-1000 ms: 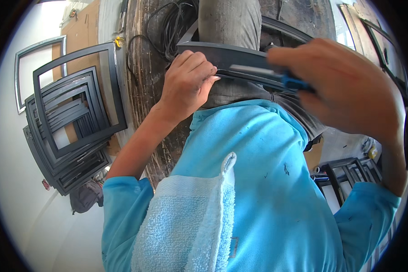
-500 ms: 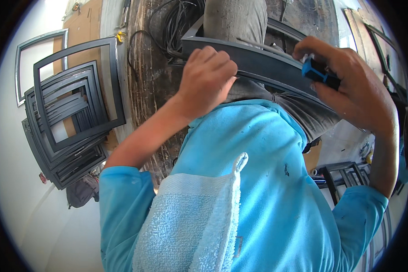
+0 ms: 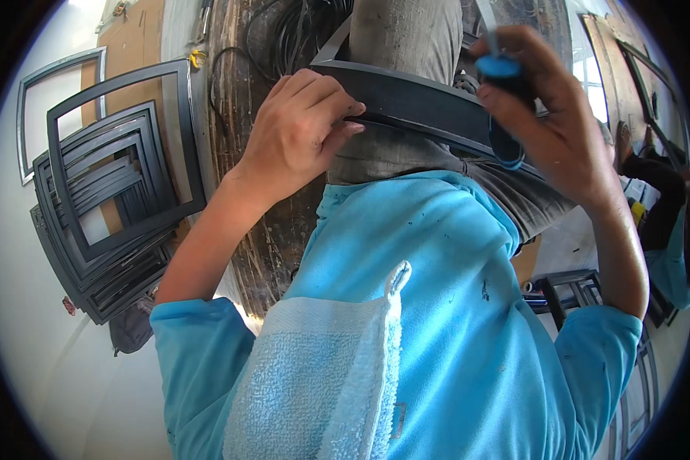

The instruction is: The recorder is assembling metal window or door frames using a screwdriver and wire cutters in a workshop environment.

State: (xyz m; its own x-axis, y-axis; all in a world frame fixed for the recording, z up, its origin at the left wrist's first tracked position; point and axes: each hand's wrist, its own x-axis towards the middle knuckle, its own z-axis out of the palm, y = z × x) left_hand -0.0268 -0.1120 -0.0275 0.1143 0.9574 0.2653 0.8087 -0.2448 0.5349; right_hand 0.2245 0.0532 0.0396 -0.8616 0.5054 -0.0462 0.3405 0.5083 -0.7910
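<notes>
Charcoal-grey frame (image 3: pixel 414 96) lies across my lap, its near bar crossing over my trouser leg (image 3: pixel 402 38). My left hand (image 3: pixel 303 126) is at the bar's left end, fingers curled, thumb and forefinger close together by its edge; I cannot tell whether they pinch anything. My right hand (image 3: pixel 560 130) grips a blurred tool (image 3: pixel 502 67) with a blue-and-black handle, its pale blade pointing up, near the bar's right part. Black cable (image 3: pixel 299 34) lies coiled on worn wood; more frames (image 3: pixel 142 230) stand stacked at far left.
</notes>
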